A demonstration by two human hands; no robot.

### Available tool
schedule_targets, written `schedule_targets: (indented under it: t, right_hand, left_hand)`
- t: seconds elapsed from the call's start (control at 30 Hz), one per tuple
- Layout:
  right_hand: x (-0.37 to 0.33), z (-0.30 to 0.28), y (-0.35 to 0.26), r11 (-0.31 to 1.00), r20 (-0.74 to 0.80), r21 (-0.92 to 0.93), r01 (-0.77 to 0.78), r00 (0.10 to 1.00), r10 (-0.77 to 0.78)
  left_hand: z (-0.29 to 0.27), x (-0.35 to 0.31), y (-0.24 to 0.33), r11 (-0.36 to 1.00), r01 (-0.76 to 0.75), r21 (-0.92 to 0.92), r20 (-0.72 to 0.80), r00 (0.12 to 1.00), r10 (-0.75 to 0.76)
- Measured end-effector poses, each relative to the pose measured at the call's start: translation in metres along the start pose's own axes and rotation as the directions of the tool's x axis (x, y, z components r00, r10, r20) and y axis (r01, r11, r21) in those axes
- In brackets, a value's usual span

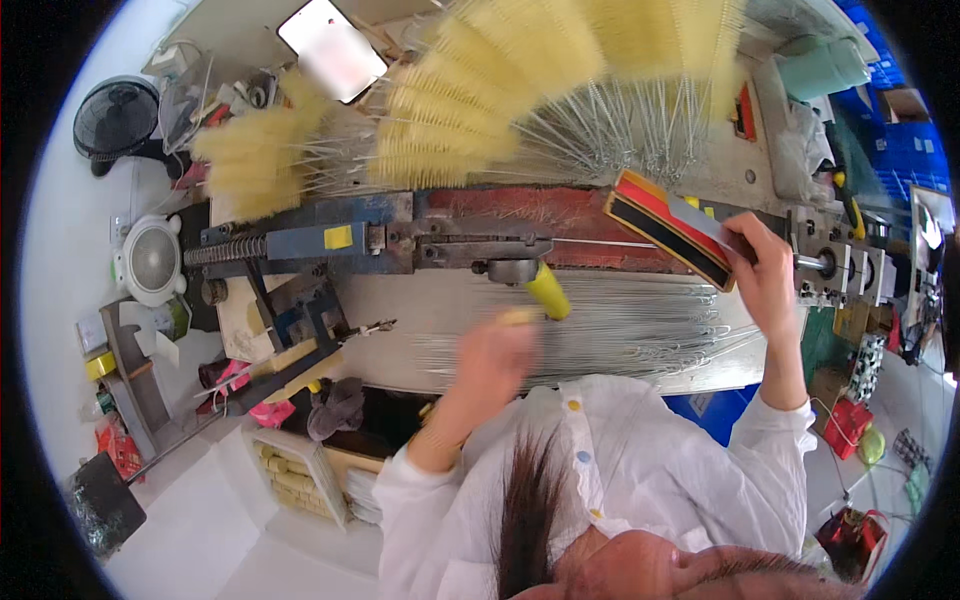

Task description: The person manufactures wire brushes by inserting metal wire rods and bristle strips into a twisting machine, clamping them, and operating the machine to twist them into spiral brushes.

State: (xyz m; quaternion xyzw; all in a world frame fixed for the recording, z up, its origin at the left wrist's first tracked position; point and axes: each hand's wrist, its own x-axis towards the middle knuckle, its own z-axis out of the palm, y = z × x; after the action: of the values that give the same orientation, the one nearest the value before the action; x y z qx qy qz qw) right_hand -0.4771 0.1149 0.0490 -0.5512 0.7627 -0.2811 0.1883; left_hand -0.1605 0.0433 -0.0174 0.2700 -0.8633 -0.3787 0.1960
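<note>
Oblong, yellow-edged block (668,233) is clasped by the right hand (768,272), the left hand (496,358) too blurred to judge.

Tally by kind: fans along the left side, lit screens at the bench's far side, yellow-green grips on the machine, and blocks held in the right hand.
Fans: 2 (black fan, white fan)
Lit screen: 1
Yellow-green grip: 1
Red-and-black block in the right hand: 1
Total: 5
</note>
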Motion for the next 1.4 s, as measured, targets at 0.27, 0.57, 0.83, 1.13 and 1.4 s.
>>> schedule_targets:
  t: [0.27, 0.57, 0.83, 1.13, 1.4]
  right_hand:
    - [0.015, 0.015, 0.008, 0.977, -0.189, 0.182, -0.112, 0.971, 0.147]
    - [0.022, 0.021, -0.002, 0.948, 0.223, 0.304, -0.096, 0.974, 0.027]
    - [0.040, 0.009, 0.018, 0.825, 0.530, 0.466, -0.320, 0.847, 0.029]
    - [0.001, 0.045, -0.032, 0.931, -0.258, -0.247, 0.268, 0.908, -0.330]
    - [-0.023, 0.069, -0.036, 0.922, -0.301, -0.020, 0.386, 0.878, -0.373]
  left_hand:
    - [0.052, 0.093, 0.025, -0.240, 0.488, -0.839, 0.534, 0.824, -0.190]
    - [0.019, 0.087, 0.025, -0.401, 0.502, -0.767, 0.600, 0.782, -0.168]
    - [0.044, 0.087, 0.024, 0.456, 0.459, -0.763, 0.467, 0.878, -0.101]
    - [0.068, 0.081, 0.035, -0.422, 0.230, -0.877, 0.265, 0.964, -0.025]
    - [0.083, 0.064, 0.022, -0.375, 0.267, -0.888, 0.307, 0.950, -0.051]
